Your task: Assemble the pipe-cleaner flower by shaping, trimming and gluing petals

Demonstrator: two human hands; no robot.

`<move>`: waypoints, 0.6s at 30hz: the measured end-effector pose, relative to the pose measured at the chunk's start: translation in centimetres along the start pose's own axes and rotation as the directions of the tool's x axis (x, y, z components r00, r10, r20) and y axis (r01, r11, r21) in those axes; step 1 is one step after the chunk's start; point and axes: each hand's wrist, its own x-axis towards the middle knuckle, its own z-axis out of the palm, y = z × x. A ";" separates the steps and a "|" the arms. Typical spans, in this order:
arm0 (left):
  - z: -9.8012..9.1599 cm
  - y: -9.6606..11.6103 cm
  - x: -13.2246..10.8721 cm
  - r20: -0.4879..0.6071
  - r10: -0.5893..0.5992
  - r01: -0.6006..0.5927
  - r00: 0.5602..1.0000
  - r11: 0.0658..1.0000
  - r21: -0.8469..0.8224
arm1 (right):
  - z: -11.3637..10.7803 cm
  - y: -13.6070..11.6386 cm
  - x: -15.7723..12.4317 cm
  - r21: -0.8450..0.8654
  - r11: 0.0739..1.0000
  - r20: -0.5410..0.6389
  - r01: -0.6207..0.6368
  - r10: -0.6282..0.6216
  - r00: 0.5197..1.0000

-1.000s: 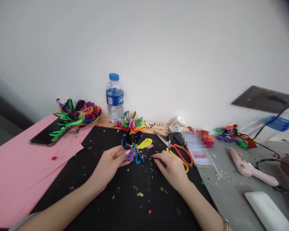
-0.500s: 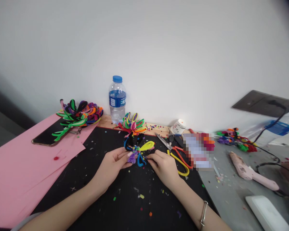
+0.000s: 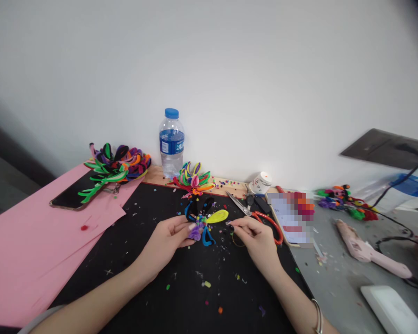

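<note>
My left hand (image 3: 172,236) pinches the purple petal at the left side of a small pipe-cleaner flower (image 3: 201,221). The flower has yellow, blue and black looped petals around a multicoloured middle. Right of it, apart from the petals, my right hand (image 3: 256,236) is closed in a pinch; a tiny dark bit shows at its fingertips, too small to name. Scissors (image 3: 242,205) with red and yellow handles lie just behind the right hand, which covers much of the yellow one. Colourful fuzzy clippings are scattered on the black mat (image 3: 153,297) below.
A water bottle (image 3: 172,146) stands by the wall, with pipe-cleaner bundles (image 3: 195,178) beside it. On the left, a phone (image 3: 73,192) lies on pink paper (image 3: 28,250). A paper cup (image 3: 260,183), another phone (image 3: 289,222) and a corded glue gun (image 3: 369,253) are at right.
My right hand has drawn away from the flower to the right, still pinched, and now covers more of the yellow scissor handle. My left hand keeps its hold on the flower.
</note>
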 end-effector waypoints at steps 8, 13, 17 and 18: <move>0.8 -0.8 0.0 0.159 -0.097 0.090 0.982 0.995 0.052 | 0.0 -2.0 -1.2 -0.192 0.918 -0.044 0.348 -0.362 0.931; 1.2 -0.7 -0.2 0.208 -0.085 0.078 0.974 0.996 0.042 | 1.0 -2.3 -1.5 -0.290 0.846 0.090 0.448 -0.441 0.893; 1.2 -0.8 -0.2 0.220 -0.065 0.061 0.973 0.998 0.023 | 1.3 -2.2 -1.5 -0.334 0.823 0.147 0.460 -0.437 0.887; 1.2 -0.8 -0.2 0.222 -0.063 0.061 0.973 0.998 0.016 | 1.3 -2.2 -1.5 -0.338 0.821 0.153 0.461 -0.435 0.887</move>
